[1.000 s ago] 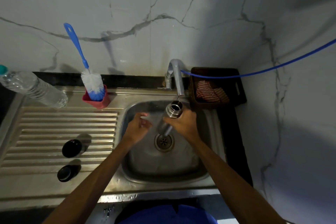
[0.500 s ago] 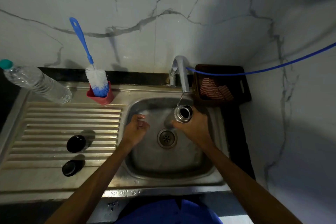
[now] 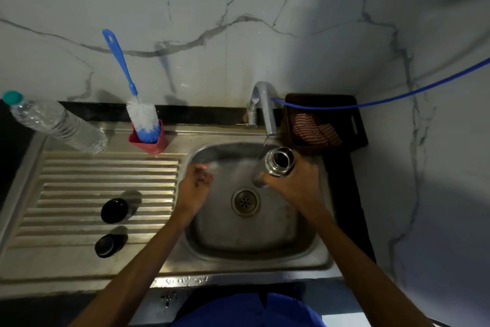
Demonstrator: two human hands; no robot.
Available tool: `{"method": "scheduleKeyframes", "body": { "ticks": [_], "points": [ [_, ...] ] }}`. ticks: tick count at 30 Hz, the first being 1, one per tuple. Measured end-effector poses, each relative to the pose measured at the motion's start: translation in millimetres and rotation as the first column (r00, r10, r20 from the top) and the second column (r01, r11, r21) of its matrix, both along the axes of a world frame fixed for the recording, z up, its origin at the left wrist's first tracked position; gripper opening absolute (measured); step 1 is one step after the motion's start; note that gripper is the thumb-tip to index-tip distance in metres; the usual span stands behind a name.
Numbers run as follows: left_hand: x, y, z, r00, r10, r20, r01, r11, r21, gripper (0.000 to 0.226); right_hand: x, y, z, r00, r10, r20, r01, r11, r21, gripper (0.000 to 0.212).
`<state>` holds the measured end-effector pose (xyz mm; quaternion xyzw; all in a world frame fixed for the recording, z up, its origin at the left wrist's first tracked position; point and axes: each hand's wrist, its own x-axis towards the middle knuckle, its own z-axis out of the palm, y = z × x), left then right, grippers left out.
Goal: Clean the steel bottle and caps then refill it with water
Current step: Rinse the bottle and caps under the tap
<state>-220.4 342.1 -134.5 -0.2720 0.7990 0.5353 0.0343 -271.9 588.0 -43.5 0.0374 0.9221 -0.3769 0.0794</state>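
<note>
Currently the bottle (image 3: 279, 162) is sitting upright-ish over the sink (image 3: 238, 247) basin, mouth open and facing up, just below and right of the tap (image 3: 265, 109) spout. Right hand (image 3: 294, 188) is wrapping the bottle body from below, fingers closed round it. A thin stream looks to be running off the spout and passing just left of the bottle mouth; can't tell if any is going in.

Left hand (image 3: 196, 188) is hanging over the basin's left side, fingers loosely curled, gripping nothing, well apart from the bottle. Drain (image 3: 245, 201) is showing between the two hands.

Two black caps are lying on the ribbed drainboard (image 3: 79, 172) left of the sink: bigger cap (image 3: 115, 210) nearer the wall, smaller cap (image 3: 107, 245) nearer the front edge, not touching.

Behind the drainboard: red cup (image 3: 152, 143) holding a blue-handled brush (image 3: 132, 104), bristles down, handle leaning on the wall. Further left of the sink, a clear plastic bottle (image 3: 55, 122) with a teal lid is standing, leaning out in the wide lens.

Right of the tap, a dark basket (image 3: 355, 125) is holding a striped cloth (image 3: 315, 130). A blue hose (image 3: 384, 96) is running from the tap off to the right.
</note>
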Motion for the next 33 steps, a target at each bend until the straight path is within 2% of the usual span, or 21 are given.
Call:
{"method": "scheduleKeyframes", "body": {
  "ticks": [1, 3, 5, 7, 9, 10, 12, 14, 16, 18, 21, 23, 26, 28, 30, 32, 33],
  "points": [
    [1, 2, 0, 1.000, -0.006, 0.006, 0.006, 1.000, 0.000, 0.019, 7, 3, -7, 0.999, 0.026, 0.032, -0.027, 0.999, 0.028, 0.038],
    [12, 2, 9, 0.999, -0.028, 0.023, 0.028, 1.000, -0.002, 0.019, 25, 10, -21, 0.975, 0.080, 0.206, -0.087, 0.996, 0.023, 0.027],
    [12, 5, 12, 1.000, -0.018, 0.016, 0.017, 0.999, 0.050, 0.019, 24, 18, -19, 0.952, 0.042, 0.304, -0.052, 0.998, 0.024, 0.024],
    [11, 1, 16, 1.000, 0.013, 0.023, -0.015, 0.997, 0.079, 0.019, 8, 7, 4, 0.982, 0.008, 0.189, -0.006, 1.000, -0.014, 0.023],
    [8, -2, 1, 0.998, 0.002, 0.066, -0.007, 0.996, 0.088, 0.019, -4, -13, 15, 0.994, -0.010, 0.108, 0.021, 0.995, -0.101, 0.040],
    [7, -1, -11, 0.997, -0.006, 0.082, -0.002, 0.996, 0.091, 0.026, -5, -28, 16, 0.992, 0.016, 0.125, 0.003, 0.989, -0.147, 0.045],
    [8, 11, 6, 0.992, -0.053, 0.115, 0.035, 0.988, 0.151, 0.037, -6, -53, 1, 0.970, 0.099, 0.221, -0.061, 0.983, -0.173, 0.044],
    [10, 23, 26, 0.971, -0.147, 0.188, 0.114, 0.978, 0.177, 0.040, -13, -70, -12, 0.945, 0.141, 0.294, -0.108, 0.986, -0.125, 0.038],
    [13, 24, 25, 0.915, -0.327, 0.235, 0.292, 0.941, 0.173, 0.071, -28, -72, -21, 0.908, 0.095, 0.408, -0.047, 0.991, -0.126, 0.034],
    [18, 20, 30, 0.881, -0.391, 0.264, 0.389, 0.919, 0.065, 0.100, -41, -64, -29, 0.847, 0.057, 0.528, 0.088, 0.966, -0.245, 0.046],
    [16, 13, 43, 0.848, -0.456, 0.271, 0.503, 0.854, -0.136, 0.100, -40, -47, -39, 0.710, 0.036, 0.704, 0.364, 0.836, -0.410, 0.071],
    [4, 8, 63, 0.775, -0.559, 0.297, 0.628, 0.735, -0.256, 0.097, -30, -45, -48, 0.590, 0.064, 0.805, 0.524, 0.727, -0.443, 0.068],
    [-30, 5, 97, 0.686, -0.667, 0.291, 0.725, 0.589, -0.357, 0.084, -11, -50, -74, 0.418, 0.131, 0.899, 0.763, 0.487, -0.425, 0.064],
    [-50, 10, 108, 0.676, -0.699, 0.234, 0.727, 0.580, -0.367, 0.082, -3, -53, -86, 0.339, 0.130, 0.932, 0.871, 0.331, -0.363, 0.070],
    [-64, 22, 106, 0.702, -0.694, 0.160, 0.697, 0.622, -0.357, 0.083, 0, -49, -94, 0.304, 0.081, 0.949, 0.915, 0.254, -0.314, 0.072],
    [-74, 37, 97, 0.729, -0.677, 0.103, 0.671, 0.676, -0.304, 0.077, 6, -35, -102, 0.296, 0.065, 0.953, 0.919, 0.251, -0.303, 0.071],
    [-80, 46, 92, 0.752, -0.654, 0.080, 0.648, 0.711, -0.273, 0.074, 9, -26, -104, 0.322, 0.046, 0.946, 0.892, 0.321, -0.319, 0.070]
  ]
}}
